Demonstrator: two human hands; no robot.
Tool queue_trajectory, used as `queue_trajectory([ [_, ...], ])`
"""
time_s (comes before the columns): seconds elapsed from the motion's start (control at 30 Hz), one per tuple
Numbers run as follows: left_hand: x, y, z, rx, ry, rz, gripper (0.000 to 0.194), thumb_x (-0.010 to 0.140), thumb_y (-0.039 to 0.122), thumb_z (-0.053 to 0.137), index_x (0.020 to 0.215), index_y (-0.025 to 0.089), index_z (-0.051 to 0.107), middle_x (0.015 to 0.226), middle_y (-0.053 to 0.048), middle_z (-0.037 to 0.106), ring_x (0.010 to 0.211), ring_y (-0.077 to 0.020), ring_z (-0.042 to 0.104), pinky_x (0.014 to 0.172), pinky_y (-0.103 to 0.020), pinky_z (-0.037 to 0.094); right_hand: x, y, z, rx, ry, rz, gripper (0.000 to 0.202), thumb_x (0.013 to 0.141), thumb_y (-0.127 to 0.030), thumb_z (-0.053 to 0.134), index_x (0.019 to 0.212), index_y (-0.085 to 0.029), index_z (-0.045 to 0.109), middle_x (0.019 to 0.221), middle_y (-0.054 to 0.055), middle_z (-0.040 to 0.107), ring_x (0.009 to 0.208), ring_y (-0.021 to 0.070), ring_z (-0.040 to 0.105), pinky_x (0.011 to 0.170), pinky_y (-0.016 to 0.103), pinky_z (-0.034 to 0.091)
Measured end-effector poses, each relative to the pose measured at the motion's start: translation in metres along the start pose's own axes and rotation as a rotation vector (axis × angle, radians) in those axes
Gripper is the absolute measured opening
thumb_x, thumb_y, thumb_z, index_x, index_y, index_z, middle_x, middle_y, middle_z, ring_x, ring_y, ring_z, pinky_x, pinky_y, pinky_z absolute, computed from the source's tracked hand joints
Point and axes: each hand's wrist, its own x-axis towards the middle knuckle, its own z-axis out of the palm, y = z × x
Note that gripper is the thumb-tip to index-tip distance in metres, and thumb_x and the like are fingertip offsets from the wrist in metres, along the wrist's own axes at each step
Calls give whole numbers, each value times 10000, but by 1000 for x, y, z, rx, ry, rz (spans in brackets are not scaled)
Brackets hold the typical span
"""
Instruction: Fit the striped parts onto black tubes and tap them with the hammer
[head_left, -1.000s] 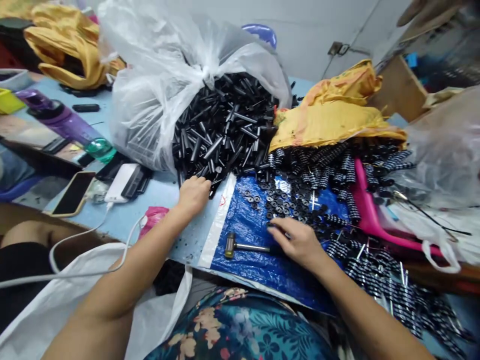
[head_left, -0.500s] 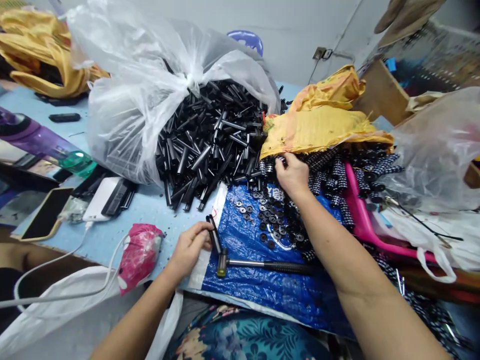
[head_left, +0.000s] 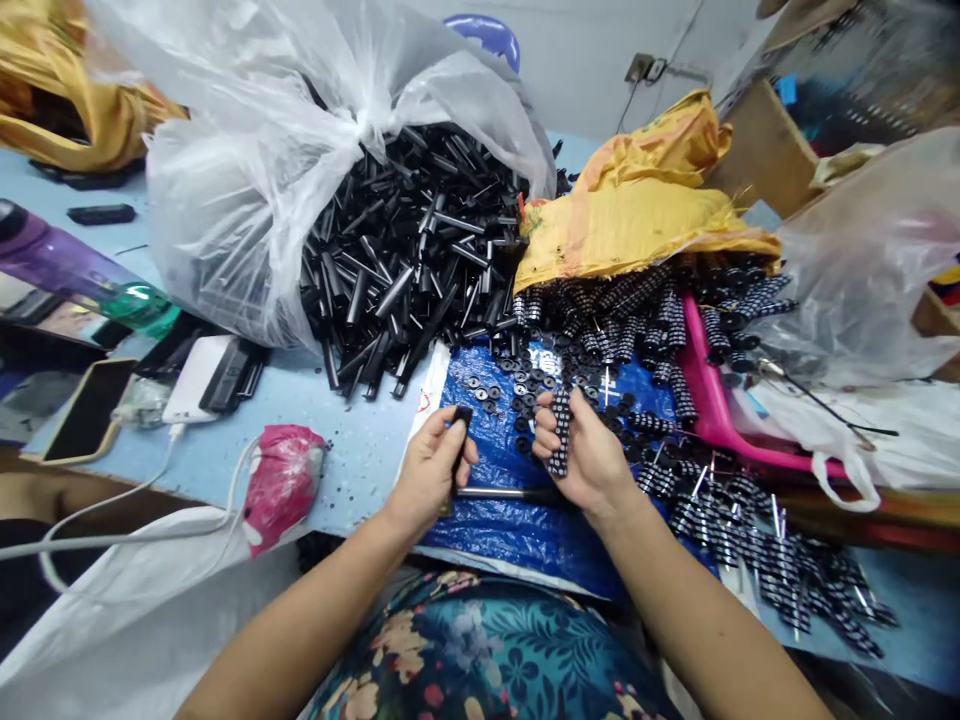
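My left hand is closed round a black plastic piece, above the left part of the blue sheet. Opposite it, my right hand has its fingers wrapped round a black-and-white patterned grip, held nearly upright. Beneath both hands lies a hammer, its head largely hidden by my left hand. Small black discs are scattered on the sheet just beyond.
A clear bag spills black tubes. Patterned grips pile up at the right, near a pink tray edge and yellow sack. A power bank, phone and pink bundle lie left.
My right hand has come back from the yellow sack's edge with a patterned grip. My left hand has moved right and lifted the black piece off the hammer's head area. The view has shifted slightly.
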Motion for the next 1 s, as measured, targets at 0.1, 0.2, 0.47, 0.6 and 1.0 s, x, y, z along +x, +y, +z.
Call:
queue_trajectory([
  [0.1, -7, -7, 7, 73, -32, 22, 395, 867, 520, 653, 1013, 157, 598, 641, 41, 598, 449, -48, 448, 471, -190, 321, -18, 11, 12, 118, -42, 99, 453, 890, -662, 576, 1030, -232, 597, 587, -85, 408, 398, 69, 282, 385, 191, 276],
  [0.2, -13, -12, 12, 128, 4, 59, 357, 906, 511, 604, 960, 159, 615, 665, 27, 610, 454, -52, 433, 482, -210, 333, -25, 18, 19, 109, -16, 33, 447, 920, -660, 534, 1082, -250, 606, 579, -83, 425, 398, 76, 322, 390, 196, 318],
  [0.47, -15, -10, 31, 301, -71, 214, 226, 783, 362, 765, 776, 165, 653, 722, 17, 585, 671, -115, 488, 651, -256, 408, -27, 36, 18, -470, -76, -444, 483, 1012, -547, 400, 1342, -221, 531, 1368, 142, 592, 1252, 277, 596, 969, 457, 562],
  [0.6, -20, 2, 18, 255, -111, 116, 281, 768, 392, 775, 744, 153, 630, 656, 33, 512, 615, -97, 423, 577, -241, 354, -31, 29, -5, -988, -279, -898, 974, 810, -527, 770, 1584, -287, 229, 1650, 145, 209, 1510, 382, 249, 1126, 581, 433],
  [1.0, -26, -8, 20, 65, -19, 79, 434, 871, 576, 646, 924, 147, 681, 773, -8, 618, 698, -109, 525, 692, -244, 437, -44, 32, -6, -1130, -308, -1186, 875, 859, -327, 756, 1584, -207, 280, 1492, 178, 446, 1361, 326, 496, 1092, 497, 518],
])
